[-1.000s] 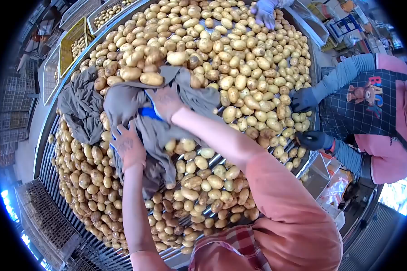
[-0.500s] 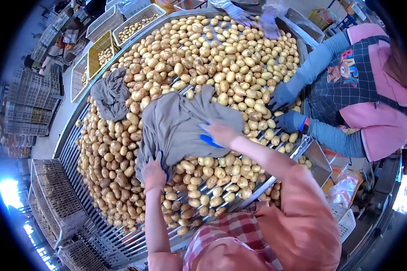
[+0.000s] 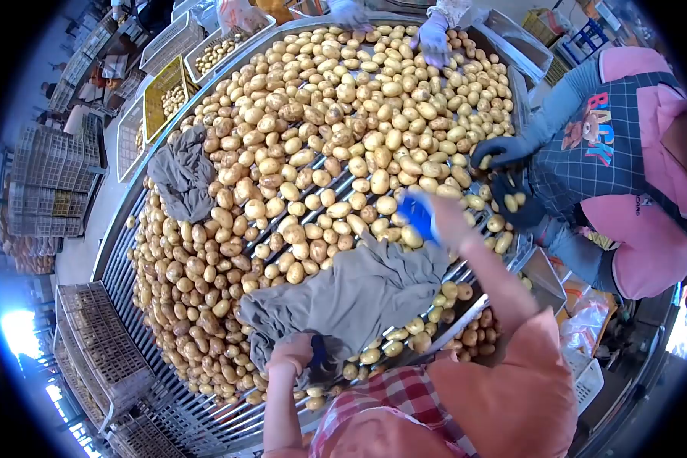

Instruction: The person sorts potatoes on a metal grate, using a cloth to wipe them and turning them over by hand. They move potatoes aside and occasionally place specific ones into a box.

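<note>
A crumpled grey cloth (image 3: 351,294) lies over potatoes (image 3: 183,290) at the near side of the slatted metal table. My left hand (image 3: 296,353), with blue on the palm side, is closed on the cloth's near left edge. Above the potatoes, just past the cloth's far right corner, my right hand (image 3: 433,217) is raised and smeared by motion. A blue palm shows on it, and I see no cloth in it. A second grey cloth (image 3: 182,175) sits bunched on the potatoes at the far left.
A co-worker's dark-gloved hands (image 3: 511,183) hold potatoes at the right edge. Another person's pale-gloved hands (image 3: 433,40) are at the far edge. Crates (image 3: 168,95) stand beyond the far left rim, stacked crates (image 3: 103,332) at the near left. Bare metal slats (image 3: 122,252) line the left side.
The grey cloth has been pulled toward me, uncovering potatoes and slats in the middle. My left hand moved nearer with it; my right hand came off it, rightward. The co-worker's hands shifted right.
</note>
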Available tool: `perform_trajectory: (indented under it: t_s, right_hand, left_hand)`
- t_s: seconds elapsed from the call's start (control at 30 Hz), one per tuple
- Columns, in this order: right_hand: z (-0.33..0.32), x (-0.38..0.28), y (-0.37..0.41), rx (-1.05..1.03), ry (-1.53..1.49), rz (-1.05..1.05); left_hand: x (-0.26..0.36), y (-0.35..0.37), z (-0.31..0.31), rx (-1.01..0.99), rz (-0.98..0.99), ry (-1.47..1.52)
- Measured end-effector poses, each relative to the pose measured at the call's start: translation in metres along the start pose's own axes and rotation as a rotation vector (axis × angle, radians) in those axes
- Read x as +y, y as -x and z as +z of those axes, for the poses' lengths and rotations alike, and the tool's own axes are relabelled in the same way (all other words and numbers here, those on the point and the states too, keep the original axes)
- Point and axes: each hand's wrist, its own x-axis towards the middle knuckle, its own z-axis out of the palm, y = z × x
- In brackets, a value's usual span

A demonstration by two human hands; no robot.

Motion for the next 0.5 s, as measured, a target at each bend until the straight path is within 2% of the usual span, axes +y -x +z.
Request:
perform_trajectory:
  t_s: [0.03, 0.07, 0.13, 0.17, 0.2, 0.23, 0.27, 0.3, 0.33, 0.37, 0.43, 0.5]
  right_hand:
    - [-0.016, 0.002, -0.034, 0.075, 0.125, 0.089]
    - [-0.015, 0.019, -0.067, 0.195, 0.383, 0.039]
    - [-0.002, 0.055, -0.118, 0.011, 0.670, 0.085]
    - [0.010, 0.059, -0.136, -0.006, 0.660, 0.179]
    - [0.007, 0.051, -0.145, -0.072, 0.649, 0.203]
    - [0.002, 0.044, -0.150, -0.136, 0.640, 0.228]
    - [-0.003, 0.052, -0.151, -0.147, 0.568, 0.192]
    - [-0.011, 0.061, -0.150, -0.158, 0.498, 0.157]
    - [-0.028, 0.050, -0.139, -0.125, 0.122, 0.299]
    - [-0.027, 0.077, -0.129, -0.020, -0.300, 0.225]
    - [-0.042, 0.075, -0.090, 0.262, -0.994, 0.321]
    - [-0.044, 0.085, -0.059, 0.239, -0.713, -0.017]
  left_hand:
    - [0.013, 0.001, -0.026, 0.003, -0.009, -0.067]
    - [0.035, 0.002, -0.057, 0.000, -0.019, -0.126]
    - [0.064, -0.009, -0.096, 0.341, 0.229, 0.045]
    - [0.076, -0.029, -0.110, 0.505, 0.344, 0.030]
    - [0.092, -0.050, -0.130, 0.571, 0.425, 0.046]
    - [0.109, -0.076, -0.140, 0.766, 0.525, 0.055]
    - [0.117, -0.119, -0.148, 0.864, 0.581, -0.017]
    - [0.136, -0.141, -0.169, 0.769, 0.538, -0.073]
    - [0.152, -0.170, -0.181, 0.717, 0.479, -0.261]
    - [0.154, -0.197, -0.180, 0.723, 0.496, -0.331]
    - [0.149, -0.242, -0.168, 0.849, 0.522, -0.306]
    - [0.153, -0.229, -0.181, 0.680, 0.510, -0.410]
